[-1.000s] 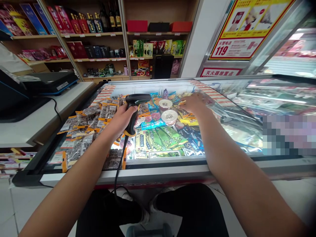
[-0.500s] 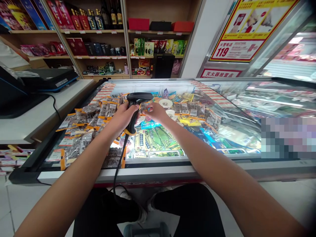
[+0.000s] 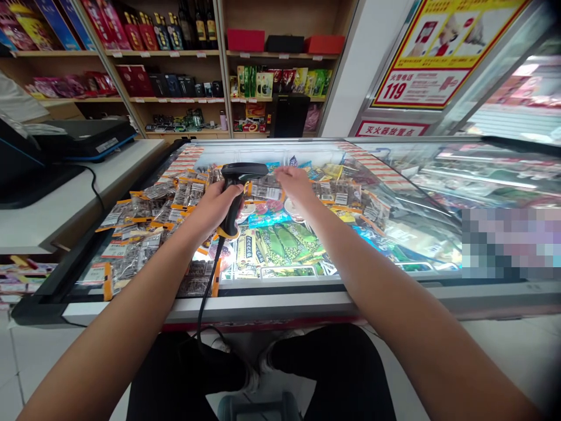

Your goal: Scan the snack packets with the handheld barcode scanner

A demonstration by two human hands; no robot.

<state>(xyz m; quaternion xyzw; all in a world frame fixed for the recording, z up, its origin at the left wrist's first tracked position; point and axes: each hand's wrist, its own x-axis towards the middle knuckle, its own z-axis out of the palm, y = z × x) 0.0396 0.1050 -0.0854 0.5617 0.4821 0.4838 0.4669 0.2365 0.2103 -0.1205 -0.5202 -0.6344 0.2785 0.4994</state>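
The left hand (image 3: 215,206) has its fingers wrapped tight around the handle of a black barcode scanner (image 3: 239,188), held above the open freezer (image 3: 280,292). The right hand (image 3: 294,181) seems to pinch a snack packet (image 3: 266,190) just under the scanner's head, over the frozen treats (image 3: 280,242).

Black corded barcode scanner (image 3: 239,187) upright over orange-edged snack packet (image 3: 266,190), freezer-top.
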